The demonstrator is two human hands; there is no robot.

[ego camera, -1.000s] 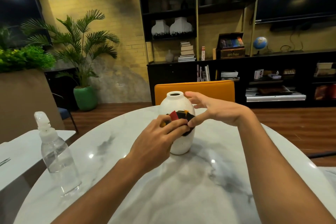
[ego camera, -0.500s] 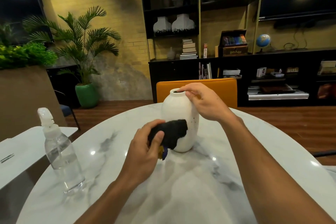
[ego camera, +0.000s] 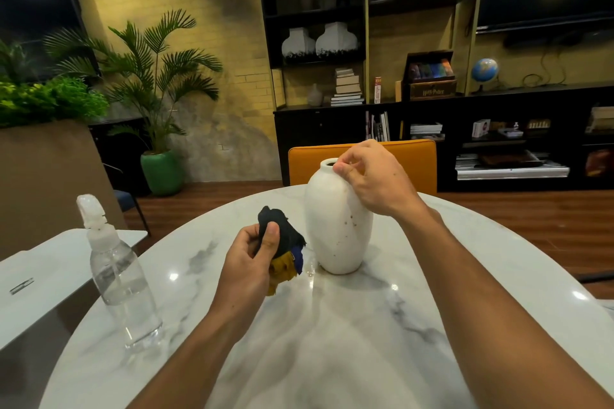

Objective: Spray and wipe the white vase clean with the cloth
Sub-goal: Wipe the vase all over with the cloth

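**Cloth lifted off the vase**

My left hand (ego camera: pixel 247 262) has pulled the cloth (ego camera: pixel 282 242) away from the vase (ego camera: pixel 335 222); half a second ago it pressed the side. Its fingers (ego camera: pixel 270 236) clench the bunched cloth just left of the vase, not touching. My right hand (ego camera: pixel 375 183) pinches the rim. Specks remain, so wiping seems unfinished. The spray bottle (ego camera: pixel 119 279) stands on the bench (ego camera: pixel 332 342), well left.

Across my marble bench (ego camera: pixel 382 325) stands an orange chair (ego camera: pixel 415 161). Behind it, dark shelving (ego camera: pixel 442 116) holds 2 white jars (ego camera: pixel 320 43), stacked books (ego camera: pixel 348 87), a Harry Potter box (ego camera: pixel 432 80) and a globe (ego camera: pixel 484 70). A palm (ego camera: pixel 156 76) grows in a green pot (ego camera: pixel 161 173).
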